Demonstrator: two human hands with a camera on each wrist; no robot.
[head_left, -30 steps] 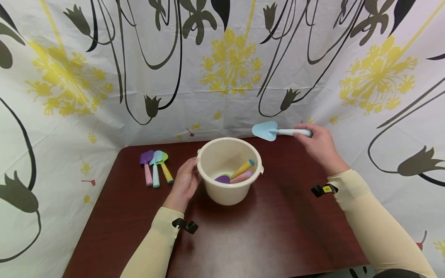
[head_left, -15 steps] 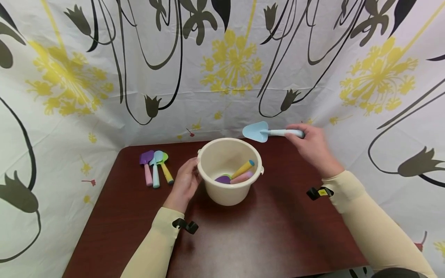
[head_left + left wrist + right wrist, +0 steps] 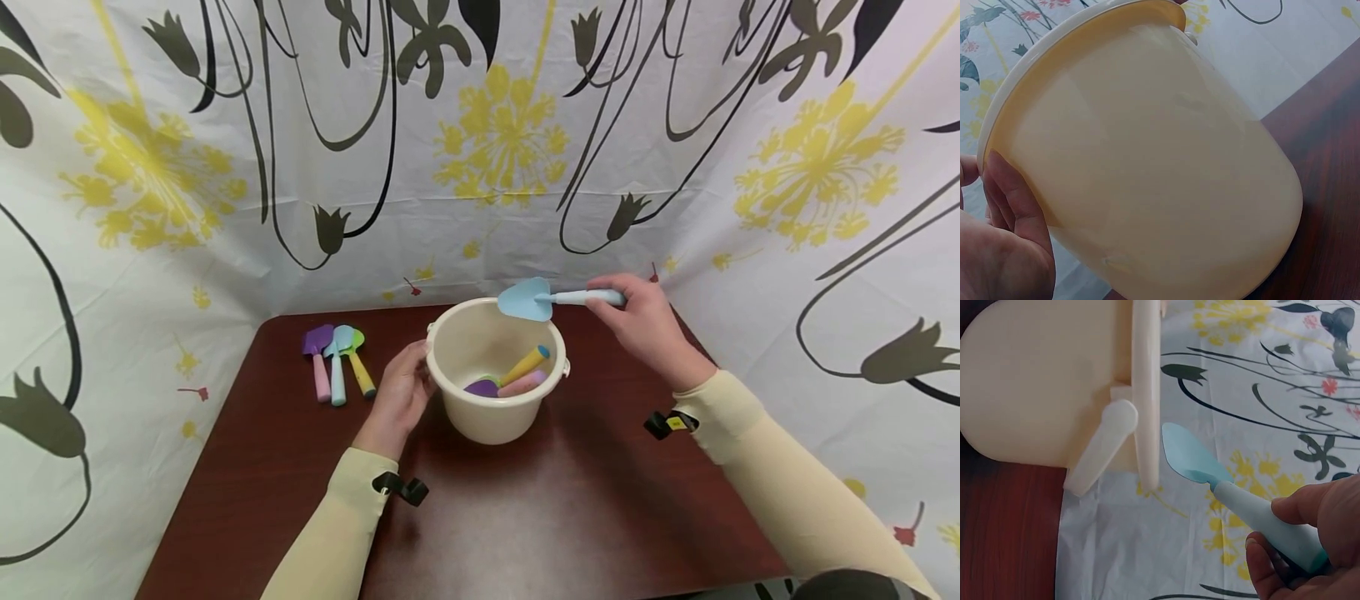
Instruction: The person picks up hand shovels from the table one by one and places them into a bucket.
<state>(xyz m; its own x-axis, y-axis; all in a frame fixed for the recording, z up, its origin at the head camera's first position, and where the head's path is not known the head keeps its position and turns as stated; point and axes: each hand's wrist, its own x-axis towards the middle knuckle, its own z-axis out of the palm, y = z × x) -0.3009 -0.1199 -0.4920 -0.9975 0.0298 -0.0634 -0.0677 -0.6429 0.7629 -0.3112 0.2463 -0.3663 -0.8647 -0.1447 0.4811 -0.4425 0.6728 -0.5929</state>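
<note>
A cream bucket (image 3: 491, 417) stands upright on the dark red table. My left hand (image 3: 401, 396) holds its rim at the left side, thumb and fingers on either side of the edge in the left wrist view (image 3: 1010, 231). With my right hand (image 3: 645, 325) I grip a light blue toy trowel (image 3: 527, 300) by its handle, the blade pointing left and overlapping the bucket's back right rim in the head view. In the right wrist view the trowel blade (image 3: 1191, 453) is just beyond the rim. Inside the bucket lie a yellow handle (image 3: 525, 363), a pink handle (image 3: 522, 383) and a purple blade (image 3: 482, 388).
Left of the bucket, three toy shovels lie side by side: a purple one with a pink handle (image 3: 321, 377), a light blue one (image 3: 337, 379) and a green one with a yellow handle (image 3: 361, 375). A flower-patterned cloth (image 3: 405, 167) hangs behind the table (image 3: 570, 517).
My right hand has moved left and slightly down with the trowel, bringing its blade from beside the bucket to over the back right rim. The left hand and bucket have stayed put.
</note>
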